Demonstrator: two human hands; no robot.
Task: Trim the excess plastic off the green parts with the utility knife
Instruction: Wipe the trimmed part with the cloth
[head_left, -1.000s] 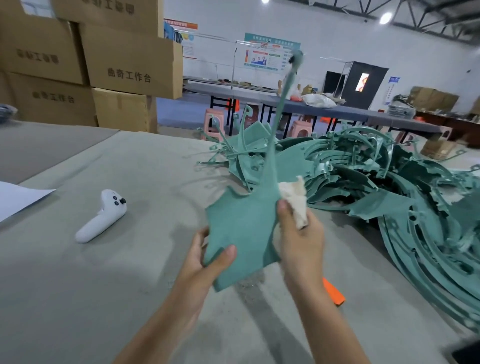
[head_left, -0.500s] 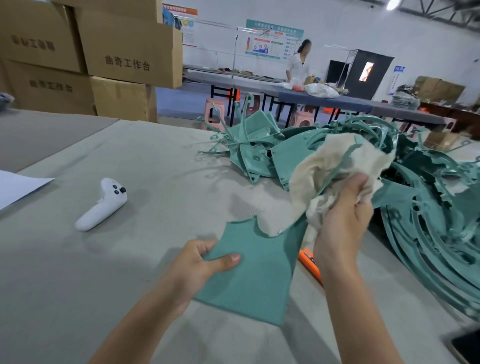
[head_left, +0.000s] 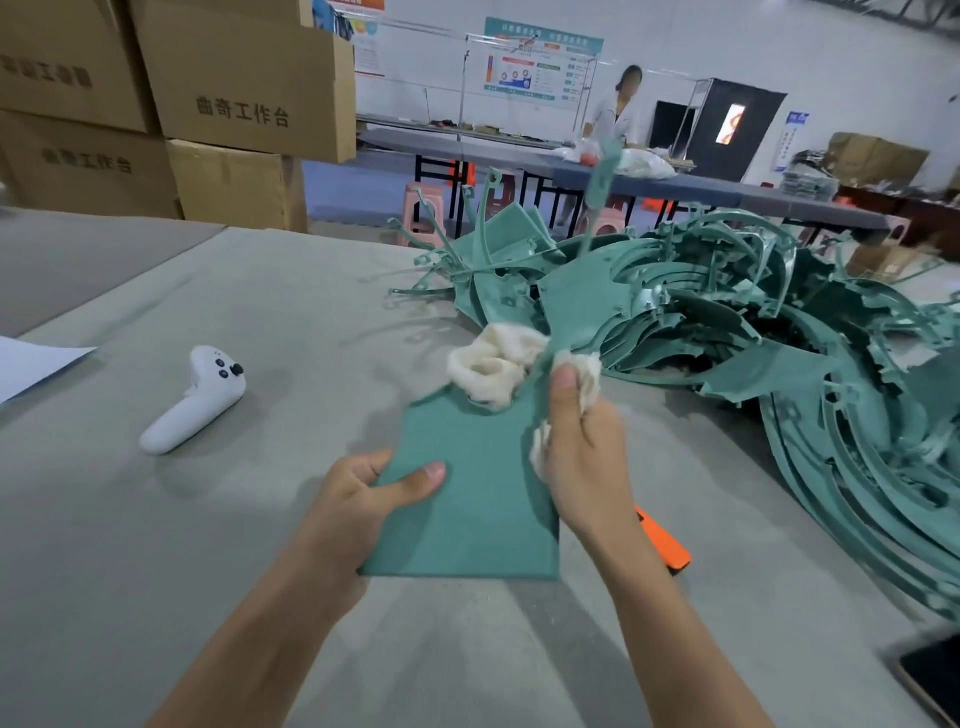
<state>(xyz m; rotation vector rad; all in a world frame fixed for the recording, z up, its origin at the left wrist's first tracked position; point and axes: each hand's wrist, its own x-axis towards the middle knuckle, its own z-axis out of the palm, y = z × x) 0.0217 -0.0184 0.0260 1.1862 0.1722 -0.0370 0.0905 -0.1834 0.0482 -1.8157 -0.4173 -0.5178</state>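
Note:
I hold a flat green plastic part over the grey table. My left hand grips its left edge, thumb on top. My right hand pinches a cream cloth around the part's right edge, where a thin green arm rises toward the back. An orange utility knife lies on the table under my right forearm, partly hidden. A big pile of green parts fills the right side.
A white controller lies on the grey table at the left, with a white sheet at the left edge. Cardboard boxes stack at the back left. A dark phone sits at the lower right. A person stands at a far table.
My right hand slid the cloth back down the part's thin arm toward its flat body. The part swung from low and flat to raised again in my left hand.

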